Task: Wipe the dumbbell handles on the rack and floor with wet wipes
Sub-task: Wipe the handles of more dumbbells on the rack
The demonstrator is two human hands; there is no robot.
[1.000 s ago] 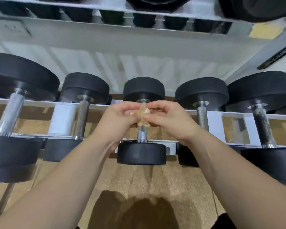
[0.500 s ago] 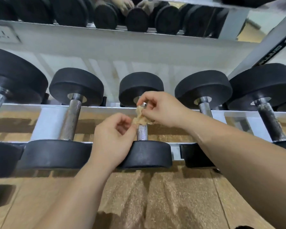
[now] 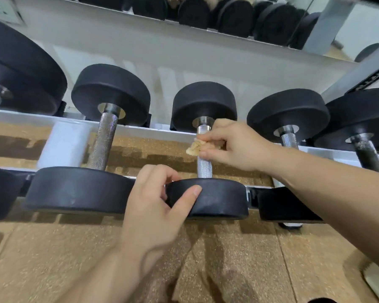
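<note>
The left hand [image 3: 155, 206] has dropped from the crumpled beige wet wipe [image 3: 194, 148] to pinch the near black rubber head [image 3: 208, 197], while the right hand [image 3: 232, 145] clamps that soft, limp wad around the knurled steel handle [image 3: 204, 167] just above — heavy, grippy, steadied at the head.

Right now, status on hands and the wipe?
Right hand pressing wipe on middle dumbbell handle. Left hand steadying its near head. Nothing blocking.

Dumbbells [image 3: 208, 149] lie side by side across the rack [image 3: 140, 130], above the floor [image 3: 239, 254].
</note>
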